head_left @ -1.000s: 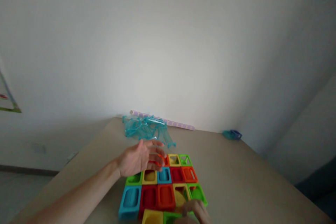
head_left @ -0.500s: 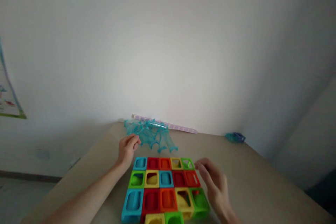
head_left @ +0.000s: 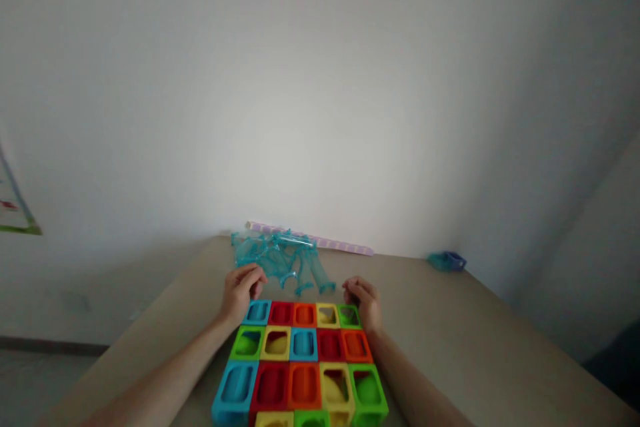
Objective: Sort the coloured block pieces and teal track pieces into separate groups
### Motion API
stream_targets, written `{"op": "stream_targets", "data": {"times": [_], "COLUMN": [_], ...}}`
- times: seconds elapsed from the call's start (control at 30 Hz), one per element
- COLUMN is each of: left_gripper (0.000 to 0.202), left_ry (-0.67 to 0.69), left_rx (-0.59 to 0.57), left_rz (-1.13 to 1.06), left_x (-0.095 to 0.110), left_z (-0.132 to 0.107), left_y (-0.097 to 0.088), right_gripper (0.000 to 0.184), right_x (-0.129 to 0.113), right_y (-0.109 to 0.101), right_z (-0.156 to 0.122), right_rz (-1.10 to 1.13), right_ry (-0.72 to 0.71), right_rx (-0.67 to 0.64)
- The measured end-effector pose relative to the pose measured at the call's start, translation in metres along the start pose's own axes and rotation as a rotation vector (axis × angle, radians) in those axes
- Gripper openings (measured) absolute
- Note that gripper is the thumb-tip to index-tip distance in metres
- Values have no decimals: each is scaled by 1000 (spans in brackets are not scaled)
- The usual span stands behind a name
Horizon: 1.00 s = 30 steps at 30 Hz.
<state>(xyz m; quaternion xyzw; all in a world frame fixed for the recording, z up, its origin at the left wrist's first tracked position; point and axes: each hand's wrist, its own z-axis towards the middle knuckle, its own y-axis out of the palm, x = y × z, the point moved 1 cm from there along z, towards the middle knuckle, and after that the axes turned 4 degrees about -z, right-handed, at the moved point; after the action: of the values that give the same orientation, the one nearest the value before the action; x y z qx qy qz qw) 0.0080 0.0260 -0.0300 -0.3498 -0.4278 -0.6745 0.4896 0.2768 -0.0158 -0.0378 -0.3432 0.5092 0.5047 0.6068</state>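
Several hollow plastic blocks (head_left: pixel 304 345) in blue, red, orange, yellow and green stand packed in rows at the front of the table, each with a rounded-square opening on top. My left hand (head_left: pixel 243 292) is at the far left corner, by a blue block (head_left: pixel 258 311), its fingers curled closed and nothing visible in them. By the far right corner, my right hand (head_left: pixel 364 301) has its fingers curled in, also with nothing visible in it, close to a green block (head_left: pixel 349 316). Behind the blocks lies a pile of clear teal plastic tubes (head_left: pixel 280 260).
A long lilac-and-white patterned strip (head_left: pixel 340 245) lies along the wall behind the tubes. Farther right, a small blue-and-teal piece (head_left: pixel 447 261) rests near the table's (head_left: pixel 475 347) back edge. A poster (head_left: pixel 15 207) hangs at the far left.
My right hand has moved forward and left, from beside the right edge to the far right corner, and its fingers have curled in. The blocks appear slightly farther left in view.
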Motion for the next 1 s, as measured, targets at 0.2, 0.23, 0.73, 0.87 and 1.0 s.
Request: {"op": "stream_targets", "data": {"times": [0.2, 0.23, 0.73, 0.87, 1.0], "left_gripper": [29, 28, 34, 35, 27], "left_ry": [-75, -98, -155, -116, -38], "left_rx": [-180, -234, -333, -338, -395], "left_rz": [72, 95, 706, 762, 718], "left_x": [10, 11, 10, 9, 13], "left_z": [2, 2, 6, 6, 5], "left_y": [3, 3, -1, -1, 2], "right_gripper": [18, 18, 18, 22, 20], "right_x": [-6, -7, -17, -22, -32], "right_y": [5, 5, 4, 3, 0], "right_z": [-2, -3, -4, -5, -8], "right_rz": [-80, -100, -344, -423, -525], "right_ry": [43, 37, -25, -53, -88], "right_rx": [-199, -207, -289, -320, -420]}}
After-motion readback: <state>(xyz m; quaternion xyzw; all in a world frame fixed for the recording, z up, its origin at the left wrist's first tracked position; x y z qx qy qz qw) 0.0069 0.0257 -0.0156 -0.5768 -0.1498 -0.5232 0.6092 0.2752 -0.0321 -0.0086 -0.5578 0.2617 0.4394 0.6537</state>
